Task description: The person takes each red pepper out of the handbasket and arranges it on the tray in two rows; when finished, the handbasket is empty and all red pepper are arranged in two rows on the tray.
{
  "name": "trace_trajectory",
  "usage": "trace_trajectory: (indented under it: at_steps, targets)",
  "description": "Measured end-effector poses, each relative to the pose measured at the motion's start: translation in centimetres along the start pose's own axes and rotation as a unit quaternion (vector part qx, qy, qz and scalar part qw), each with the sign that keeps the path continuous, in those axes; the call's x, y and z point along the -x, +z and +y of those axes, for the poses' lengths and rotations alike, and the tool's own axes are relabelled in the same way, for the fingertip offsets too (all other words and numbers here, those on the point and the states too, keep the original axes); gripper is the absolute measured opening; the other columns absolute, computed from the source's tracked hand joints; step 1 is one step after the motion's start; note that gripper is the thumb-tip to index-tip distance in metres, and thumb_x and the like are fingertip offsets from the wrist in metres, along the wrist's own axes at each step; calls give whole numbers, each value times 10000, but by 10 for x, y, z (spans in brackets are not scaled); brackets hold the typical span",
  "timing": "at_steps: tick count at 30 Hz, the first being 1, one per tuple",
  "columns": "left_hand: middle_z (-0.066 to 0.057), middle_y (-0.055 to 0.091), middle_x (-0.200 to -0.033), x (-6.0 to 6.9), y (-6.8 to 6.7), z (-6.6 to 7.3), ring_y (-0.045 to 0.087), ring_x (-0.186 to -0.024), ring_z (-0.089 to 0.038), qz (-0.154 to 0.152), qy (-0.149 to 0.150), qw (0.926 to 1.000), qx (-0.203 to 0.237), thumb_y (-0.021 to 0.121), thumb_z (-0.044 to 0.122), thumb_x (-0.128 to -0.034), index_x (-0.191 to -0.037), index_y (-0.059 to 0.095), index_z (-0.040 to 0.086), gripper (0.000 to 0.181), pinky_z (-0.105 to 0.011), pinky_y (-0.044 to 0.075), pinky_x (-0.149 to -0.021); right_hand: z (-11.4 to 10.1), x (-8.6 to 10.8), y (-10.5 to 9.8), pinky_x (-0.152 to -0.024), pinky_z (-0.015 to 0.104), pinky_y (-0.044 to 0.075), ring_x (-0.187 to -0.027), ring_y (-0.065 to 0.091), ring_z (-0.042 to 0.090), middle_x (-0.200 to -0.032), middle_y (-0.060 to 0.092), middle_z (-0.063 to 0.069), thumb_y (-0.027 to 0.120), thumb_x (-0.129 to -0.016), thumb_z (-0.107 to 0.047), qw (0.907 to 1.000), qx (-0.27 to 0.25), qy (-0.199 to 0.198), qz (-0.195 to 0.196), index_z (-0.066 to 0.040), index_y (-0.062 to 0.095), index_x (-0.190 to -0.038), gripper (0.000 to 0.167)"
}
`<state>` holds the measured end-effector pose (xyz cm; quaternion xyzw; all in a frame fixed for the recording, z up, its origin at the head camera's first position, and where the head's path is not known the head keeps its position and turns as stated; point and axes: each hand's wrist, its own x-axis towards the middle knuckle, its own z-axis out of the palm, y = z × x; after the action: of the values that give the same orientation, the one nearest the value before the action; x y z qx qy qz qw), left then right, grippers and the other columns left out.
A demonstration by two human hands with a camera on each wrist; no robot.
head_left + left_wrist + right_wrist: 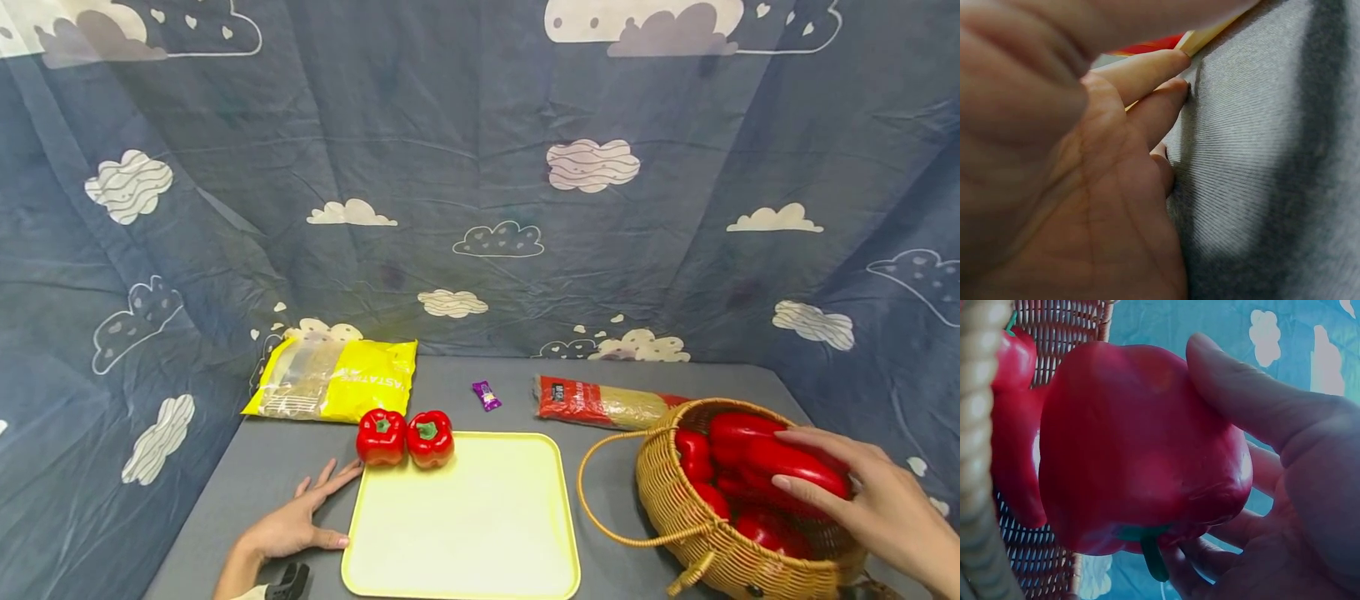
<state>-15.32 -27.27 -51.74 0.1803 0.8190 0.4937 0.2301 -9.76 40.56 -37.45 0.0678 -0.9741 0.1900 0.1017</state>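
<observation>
With spread fingers, my left hand (292, 523) rests on the grey table and touches the left edge of a pale yellow tray (465, 525). Two red bell peppers, one (382, 446) at the far left corner and another (431, 450) beside it, sit by the tray's far rim. At the right, my right hand (877, 492) grips a large red bell pepper (1141, 444) over the mouth of a wicker basket (675, 521). Its green stem (1155, 557) shows in the right wrist view. More red peppers (772, 533) lie inside the basket, partly hidden.
A yellow-and-clear food bag (367, 379) lies at the back left. A small purple wrapped candy (487, 396) is behind the tray. Near the basket lies a red packet of noodles (577, 402). The basket's handle (588, 492) leans toward the tray. A cloud-patterned cloth (480, 167) encloses the table.
</observation>
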Motion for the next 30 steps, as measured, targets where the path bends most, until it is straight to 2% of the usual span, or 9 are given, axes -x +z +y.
trace_trajectory:
  at_steps: [4, 8, 13, 16, 19, 21, 23, 26, 30]
  targets:
    - [-68, 184, -1683, 0, 0, -2, -172, -1524, -409, 104, -61, 9999, -36, 856, 342, -751, -1584, 329, 250, 990, -657, -250, -1116, -5, 0, 1, -505, 247, 485, -944, 567, 491, -1207, 616, 335, 874, -770, -251, 9999, -2, 2, 113, -32, 650, -1231, 558]
    - [-126, 151, -1681, -1, 0, 0, -164, -1519, -430, 27, -175, 9995, -265, 846, 335, -768, -1596, 298, 231, 998, -661, -231, -1130, -7, -1, 3, -561, 448, 528, -996, 497, 500, -1233, 590, 352, 867, -777, -247, 9998, 25, 101, 187, -25, 641, -1238, 559]
    - [-223, 139, -1658, -1, -1, 3, -183, -1487, -501, -49, 47, 9999, -158, 836, 282, -788, -1594, 290, 138, 984, -710, -231, -1088, -9, 1, 5, -572, 439, 500, -1017, 465, 485, -1253, 580, 343, 852, -797, -261, 9997, 18, 171, 180, -28, 628, -1257, 561]
    - [-155, 140, -1675, -3, 0, -1, -205, -1529, -317, -15, -65, 9998, -165, 835, 313, -786, -1598, 291, 205, 984, -669, -236, -1120, -12, 2, 6, -592, 495, 511, -1045, 450, 500, -1277, 565, 332, 832, -824, -244, 9997, -102, 122, 198, -27, 610, -1286, 556]
    - [-88, 146, -1685, -5, 0, -9, -183, -1522, -158, 27, -118, 9998, -132, 840, 348, -774, -1592, 300, 284, 982, -643, -246, -1133, -15, 2, 5, -631, 379, 517, -1068, 468, 481, -1281, 577, 279, 818, -841, -215, 9992, -168, -13, 350, -59, 616, -1299, 525]
    - [-75, 155, -1685, -6, 0, -13, -166, -1530, -175, 54, -126, 9998, -120, 849, 366, -759, -1584, 306, 327, 988, -644, -239, -1137, -18, 2, 6, -736, 447, 498, -1093, 469, 492, -1287, 573, 271, 802, -856, -187, 9986, -286, -114, 425, -65, 610, -1310, 508]
    - [-100, 150, -1685, -7, -1, -18, -177, -1538, -299, 31, -95, 9999, -75, 852, 358, -760, -1584, 305, 330, 990, -658, -246, -1126, -21, 2, 7, -809, 476, 452, -1108, 475, 475, -1289, 573, 256, 793, -863, -170, 9980, -367, -194, 483, -74, 607, -1319, 502]
    - [-106, 130, -1688, -10, -3, -26, -172, -1529, -393, -19, -216, 9997, -94, 855, 361, -760, -1582, 296, 363, 994, -669, -237, -1127, -26, 1, 8, -831, 451, 440, -1172, 472, 209, -1283, 572, 212, 797, -859, -166, 9973, -432, -262, 540, -92, 603, -1329, 514]
    - [-81, 116, -1691, -11, -4, -29, -181, -1531, -385, -46, -329, 9994, -48, 858, 373, -756, -1570, 303, 409, 986, -692, -229, -1118, -32, -3, 5, -613, 127, 415, -1041, 308, -179, -1259, 563, 130, 820, -840, -189, 9968, -421, -320, 598, -129, 609, -1328, 536]
